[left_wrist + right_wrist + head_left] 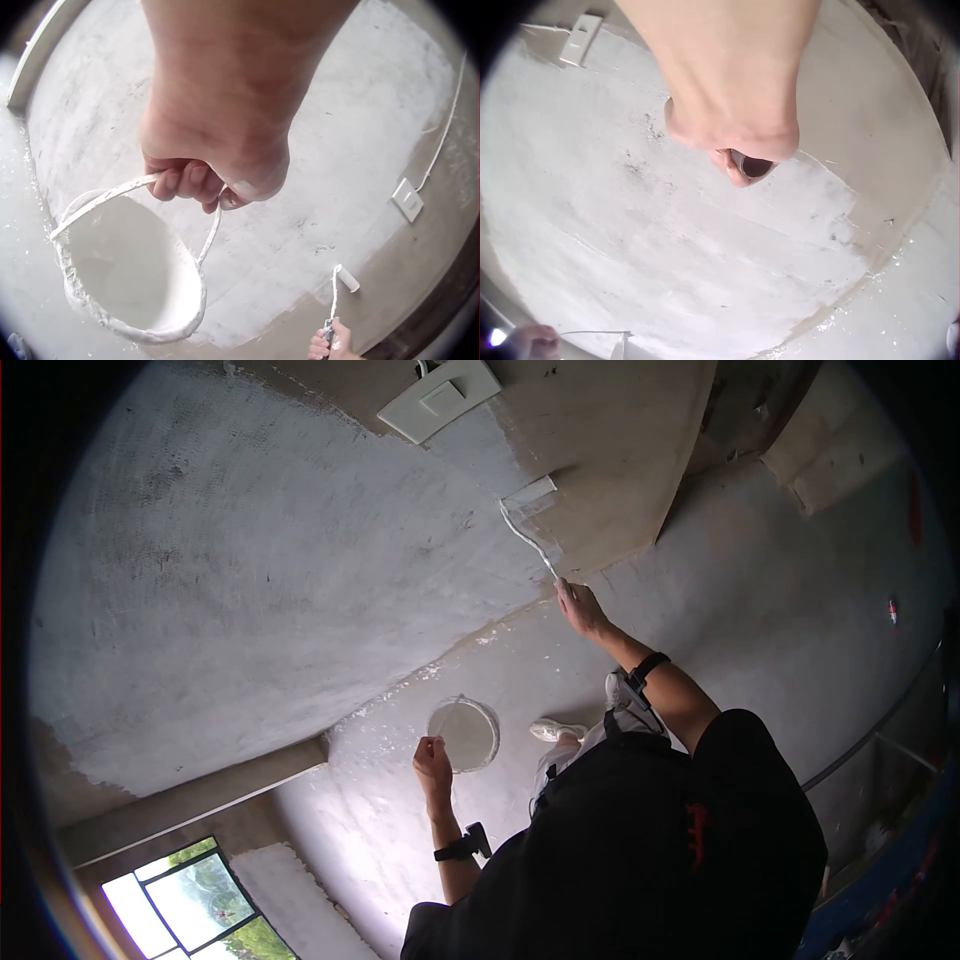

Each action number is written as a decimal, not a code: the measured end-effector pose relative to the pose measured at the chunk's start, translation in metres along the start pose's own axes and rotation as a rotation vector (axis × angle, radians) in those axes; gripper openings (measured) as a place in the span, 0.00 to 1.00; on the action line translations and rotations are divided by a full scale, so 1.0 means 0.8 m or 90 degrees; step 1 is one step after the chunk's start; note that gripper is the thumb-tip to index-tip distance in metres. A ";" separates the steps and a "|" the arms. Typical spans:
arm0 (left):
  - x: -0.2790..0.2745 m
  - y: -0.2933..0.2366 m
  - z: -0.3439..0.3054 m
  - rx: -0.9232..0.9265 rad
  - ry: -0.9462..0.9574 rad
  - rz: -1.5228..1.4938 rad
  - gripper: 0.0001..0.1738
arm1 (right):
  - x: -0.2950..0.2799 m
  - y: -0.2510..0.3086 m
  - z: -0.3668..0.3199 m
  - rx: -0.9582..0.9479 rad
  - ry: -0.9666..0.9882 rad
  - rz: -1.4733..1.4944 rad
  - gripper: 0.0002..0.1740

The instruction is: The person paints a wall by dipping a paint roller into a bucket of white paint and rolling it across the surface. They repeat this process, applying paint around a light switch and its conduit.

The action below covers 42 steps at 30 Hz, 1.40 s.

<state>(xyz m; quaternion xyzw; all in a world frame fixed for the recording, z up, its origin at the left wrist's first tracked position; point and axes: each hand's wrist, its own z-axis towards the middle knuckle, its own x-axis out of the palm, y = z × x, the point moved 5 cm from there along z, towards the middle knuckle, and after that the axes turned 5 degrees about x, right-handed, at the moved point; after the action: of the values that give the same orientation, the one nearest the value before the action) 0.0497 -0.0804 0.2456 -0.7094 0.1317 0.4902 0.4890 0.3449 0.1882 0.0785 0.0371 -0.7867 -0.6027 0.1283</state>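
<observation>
A wall point(290, 570), coated pale over most of its face and brown toward one edge, meets a grey floor point(800, 670) flecked with white along the join. From my end I watch the right arm stretch out toward that wall, elbow nearly straight, while the left forearm reaches forward and lower, well apart from it. I read the right hand point(583, 610) as closed, its fingers curled round the handle of a paint roller point(541, 488); the handle's hollow end point(756, 166) shows below the palm. The roller's bent white rod runs up from that fist, and the head lies at the wall, by the border between pale coat and brown. The left hand point(433, 772) is closed too, curled round the thin bail point(105, 199) of a bucket point(196, 296) with whitened rim and pale contents. I cannot tell whether the bucket hangs clear of the floor. Each wrist wears a black strap, and I see a black top and a white shoe point(553, 731) near the bucket. Farther out, a white switch plate point(440, 398) sits beyond the roller, and a window point(205, 895) shows green outside.
</observation>
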 end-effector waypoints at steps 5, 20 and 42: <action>0.010 0.028 0.014 -0.058 0.002 -0.080 0.14 | 0.001 -0.056 0.004 0.076 -0.028 -0.046 0.33; -0.002 -0.010 0.007 -0.126 0.025 -0.113 0.14 | 0.005 -0.162 0.051 0.342 0.033 -0.020 0.35; 0.007 -0.020 0.016 -0.015 0.003 -0.110 0.13 | 0.000 0.205 -0.025 -0.143 -0.039 -0.126 0.26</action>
<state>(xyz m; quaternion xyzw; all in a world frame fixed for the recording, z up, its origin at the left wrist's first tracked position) 0.0556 -0.0607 0.2496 -0.7251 0.0653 0.4460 0.5206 0.3659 0.2139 0.2405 0.0812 -0.7103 -0.6976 0.0475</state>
